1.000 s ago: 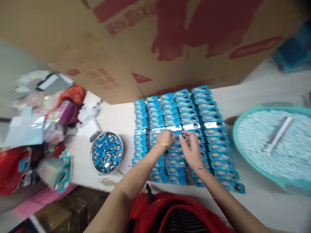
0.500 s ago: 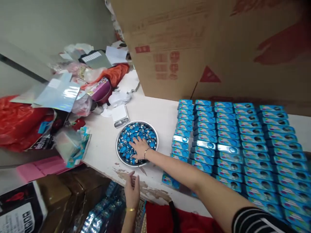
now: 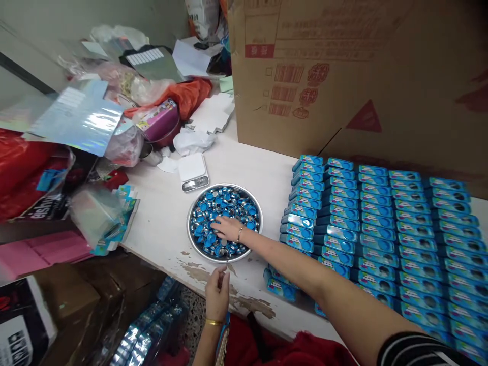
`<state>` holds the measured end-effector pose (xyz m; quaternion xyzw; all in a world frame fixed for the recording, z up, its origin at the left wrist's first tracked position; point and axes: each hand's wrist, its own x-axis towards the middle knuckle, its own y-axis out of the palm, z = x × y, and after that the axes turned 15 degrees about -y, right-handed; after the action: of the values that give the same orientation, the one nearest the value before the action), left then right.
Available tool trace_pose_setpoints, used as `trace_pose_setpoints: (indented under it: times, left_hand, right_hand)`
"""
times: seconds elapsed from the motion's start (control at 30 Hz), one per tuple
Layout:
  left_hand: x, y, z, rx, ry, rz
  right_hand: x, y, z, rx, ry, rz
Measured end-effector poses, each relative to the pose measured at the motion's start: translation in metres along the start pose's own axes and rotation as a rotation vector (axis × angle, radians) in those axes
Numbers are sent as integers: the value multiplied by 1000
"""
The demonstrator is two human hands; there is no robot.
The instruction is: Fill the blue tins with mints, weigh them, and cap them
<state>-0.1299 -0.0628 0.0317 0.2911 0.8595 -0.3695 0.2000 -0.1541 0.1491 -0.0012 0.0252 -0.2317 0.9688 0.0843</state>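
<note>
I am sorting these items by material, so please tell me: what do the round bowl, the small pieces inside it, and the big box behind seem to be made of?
The bowl looks like polished metal: silvery, reflective rim. The small round pieces under the right hand seem to be shiny metal with blue faces, possibly tin. The big box is brown cardboard, matte, with red print.

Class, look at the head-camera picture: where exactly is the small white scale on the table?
The small white scale lies left of centre on the table, just behind the metal bowl of blue caps, near crumpled white paper.
</note>
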Motion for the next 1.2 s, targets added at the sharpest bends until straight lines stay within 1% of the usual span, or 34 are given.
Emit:
trace_pose_setpoints:
  times: [0.1,0.2,0.27,0.37,0.43,0.47,0.57,0.67,0.77,0.87,0.93,1.0,1.1,1.17,1.2]
  left_hand:
    - [0,0,-10,-9,31,28]
    - [0,5,-24,-14,78,45]
    - [2,10,-34,-39,101,38]
    - [13,18,-51,-115,145,-9]
    - [25,21,-61,-127,207,-70]
    - [32,21,-65,-99,259,-104]
    - [52,19,-72,77,462,-157]
    - [69,14,-73,244,625,-148]
    - [80,10,-76,345,690,-108]
    - [83,6,-83,375,725,-57]
    - [81,3,-89,299,713,-81]
    - [76,0,-91,139,641,-135]
    - [64,-2,-89,-111,458,-172]
    - [54,5,-85,-264,288,-178]
    - [47,12,-84,-312,220,-179]
  right_hand:
    - [-1,-9,4,187,144,-232]
    - [-2,-18,8,420,346,-469]
    - [-5,-23,10,601,463,-580]
    - [-11,-28,14,859,578,-689]
    - [-15,-28,17,999,646,-737]
    - [-17,-27,19,1057,683,-754]
    - [-21,-23,25,1188,783,-796]
    - [-24,-19,29,1273,834,-812]
    - [-27,-17,31,1323,838,-807]
    - [-29,-16,30,1358,801,-803]
    - [-31,-17,30,1396,757,-786]
    - [-36,-21,34,1445,697,-767]
    - [-53,-34,49,1511,591,-744]
    - [-75,-47,61,1535,525,-730]
    - [-91,-55,67,1548,487,-724]
